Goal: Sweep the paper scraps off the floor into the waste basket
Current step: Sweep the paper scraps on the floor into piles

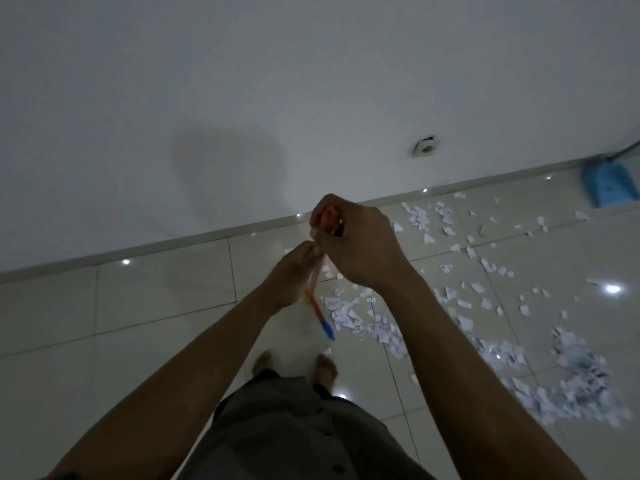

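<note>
Both hands hold a broom handle (313,299), orange-pink with a blue lower end, standing nearly upright in front of me. My right hand (356,240) grips its top; my left hand (292,275) grips it lower down. The broom head is not visible. White paper scraps (363,323) lie scattered over the glossy tiled floor to the right, with a denser heap (581,375) at the lower right. A blue dustpan (611,185) leans by the wall at the far right. No waste basket is in view.
A white wall (242,98) with a skirting board runs across the back, close ahead. A round fitting (424,148) sits low on the wall. My bare feet (294,367) stand on the tiles just left of the scraps.
</note>
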